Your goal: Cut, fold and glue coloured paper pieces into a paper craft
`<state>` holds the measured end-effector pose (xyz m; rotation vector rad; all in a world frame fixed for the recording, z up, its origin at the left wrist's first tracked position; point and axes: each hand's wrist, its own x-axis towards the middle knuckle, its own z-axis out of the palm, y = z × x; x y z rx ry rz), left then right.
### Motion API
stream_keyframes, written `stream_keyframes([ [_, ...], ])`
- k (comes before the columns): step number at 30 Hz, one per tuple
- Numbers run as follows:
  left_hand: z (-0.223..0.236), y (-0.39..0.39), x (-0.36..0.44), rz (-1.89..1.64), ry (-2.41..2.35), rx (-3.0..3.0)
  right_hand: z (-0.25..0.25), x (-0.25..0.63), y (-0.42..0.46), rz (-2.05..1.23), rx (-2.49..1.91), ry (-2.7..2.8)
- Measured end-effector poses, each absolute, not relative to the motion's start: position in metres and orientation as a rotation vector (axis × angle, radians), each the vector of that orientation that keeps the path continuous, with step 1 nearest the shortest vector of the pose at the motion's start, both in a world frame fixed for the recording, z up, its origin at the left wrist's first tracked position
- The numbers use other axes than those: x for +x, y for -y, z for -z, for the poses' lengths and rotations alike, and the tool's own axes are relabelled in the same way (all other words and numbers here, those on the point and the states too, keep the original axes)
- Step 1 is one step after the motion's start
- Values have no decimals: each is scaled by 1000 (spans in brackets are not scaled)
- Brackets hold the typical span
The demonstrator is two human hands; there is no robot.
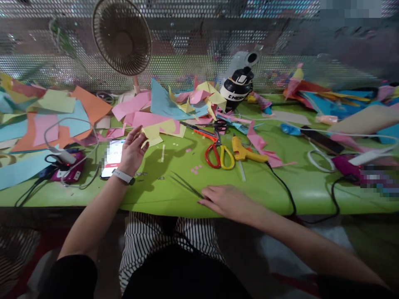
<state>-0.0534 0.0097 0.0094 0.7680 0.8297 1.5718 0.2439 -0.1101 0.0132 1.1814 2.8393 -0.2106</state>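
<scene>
My left hand (133, 151), a white watch band on its wrist, is raised above the table beside a lit phone (112, 160). Its fingertips are pinched at the near end of a pale yellow piece of paper (159, 128), which points to the right. Close to the front edge, my right hand (222, 200) grips metal tweezers (187, 185); their tips are apart with nothing between them. Small pink paper bits (196, 169) and tiny dark bits (141, 173) lie on the green tabletop between the hands.
Scissors with red and yellow handles (220, 157) and a yellow glue gun (247, 153) lie right of centre. Coloured paper (168, 101) piles along the back, near a fan (122, 37) and a black-and-white bottle (237, 89). Cables and purple power strips (70, 168) flank the area.
</scene>
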Motion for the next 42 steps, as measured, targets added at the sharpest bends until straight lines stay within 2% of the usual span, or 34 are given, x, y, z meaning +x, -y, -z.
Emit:
stream_keyframes([
  [4,-8,-10,-53,-1566,-807,746,-19,260,96,59,1292,-3098],
  [9,-9,-8,-51,-1552,-810,760,-48,259,77,61,1614,-3411],
  [14,-8,-9,-51,-1550,-825,769,-73,233,54,70,1570,-3571],
  [21,-7,-13,-55,-1560,-806,781,-60,206,29,443,1491,-3514],
  [26,-11,-10,-52,-1550,-801,779,-44,227,37,508,1483,-3440],
  [31,-13,-9,-48,-1520,-830,800,-38,254,41,938,1670,-3228],
  [36,-11,-11,-46,-1516,-851,802,-27,268,50,1224,2025,-3194],
  [39,-11,-12,-46,-1511,-851,814,-15,272,62,1294,2148,-3181],
  [42,-12,-12,-46,-1490,-864,837,-4,273,74,1173,2168,-3242],
])
